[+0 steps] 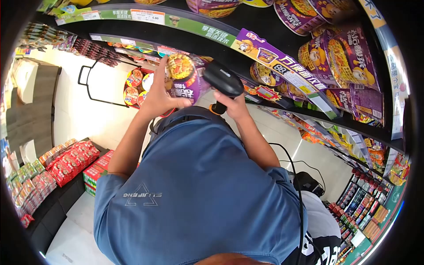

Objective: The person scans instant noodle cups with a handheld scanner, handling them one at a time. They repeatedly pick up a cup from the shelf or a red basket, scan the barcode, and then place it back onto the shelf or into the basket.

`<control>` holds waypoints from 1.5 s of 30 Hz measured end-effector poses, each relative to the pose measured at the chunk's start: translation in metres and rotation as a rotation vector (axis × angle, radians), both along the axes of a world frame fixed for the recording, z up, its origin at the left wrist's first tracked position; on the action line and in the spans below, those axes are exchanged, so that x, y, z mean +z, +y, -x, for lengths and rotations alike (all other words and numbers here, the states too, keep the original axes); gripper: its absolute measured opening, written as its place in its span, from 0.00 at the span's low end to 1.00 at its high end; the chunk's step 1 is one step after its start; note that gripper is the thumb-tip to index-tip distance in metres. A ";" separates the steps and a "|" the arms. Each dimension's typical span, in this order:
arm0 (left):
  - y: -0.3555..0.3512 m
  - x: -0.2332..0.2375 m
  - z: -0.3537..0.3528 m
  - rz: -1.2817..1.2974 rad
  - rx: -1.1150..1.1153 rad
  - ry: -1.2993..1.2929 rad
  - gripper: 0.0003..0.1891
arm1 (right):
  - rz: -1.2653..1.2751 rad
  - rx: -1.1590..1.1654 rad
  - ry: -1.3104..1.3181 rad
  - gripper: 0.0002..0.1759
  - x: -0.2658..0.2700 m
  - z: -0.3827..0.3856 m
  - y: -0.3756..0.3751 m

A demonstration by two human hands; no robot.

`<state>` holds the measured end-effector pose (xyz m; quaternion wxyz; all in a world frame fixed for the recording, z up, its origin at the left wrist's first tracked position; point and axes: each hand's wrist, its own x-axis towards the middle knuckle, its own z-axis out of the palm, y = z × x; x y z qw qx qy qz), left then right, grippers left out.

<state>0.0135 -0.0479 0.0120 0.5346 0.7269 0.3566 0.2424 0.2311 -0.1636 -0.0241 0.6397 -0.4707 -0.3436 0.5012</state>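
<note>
My left hand (154, 95) is wrapped around a purple instant noodle package (182, 73) with a picture of noodles on its front, held up in front of my chest. The thumb presses along its lower edge and the fingers reach up its far left side. My right hand (236, 106) grips the handle of a black barcode scanner (223, 78). The scanner's head overlaps the package's right side in this view. Close beyond both hands is the edge of a shelf with a purple promotional strip (276, 59).
Purple noodle tubs (353, 57) fill the shelf at upper right. A red basket (143, 70) with round-lidded tubs stands on the floor beyond my left hand. Red snack packs (73, 161) are stacked on the left. A black cable (300, 198) runs along my right side.
</note>
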 end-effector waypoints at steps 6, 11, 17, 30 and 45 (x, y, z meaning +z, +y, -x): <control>0.010 -0.032 -0.020 0.306 -0.064 -0.355 0.52 | 0.035 0.027 0.367 0.12 -0.030 -0.030 -0.015; -0.015 -0.063 -0.037 1.053 -0.034 -0.437 0.30 | 0.116 0.019 0.511 0.10 -0.040 -0.043 -0.015; -0.009 -0.055 -0.058 1.057 -0.030 -0.439 0.29 | 0.174 -0.022 0.595 0.10 -0.073 -0.069 -0.026; 0.028 -0.070 -0.179 0.900 -0.159 -0.413 0.28 | 0.598 0.312 -0.061 0.11 -0.178 -0.059 -0.055; -0.001 -0.086 -0.296 0.859 -0.127 -0.183 0.09 | 0.697 0.452 -0.512 0.25 -0.159 -0.047 -0.046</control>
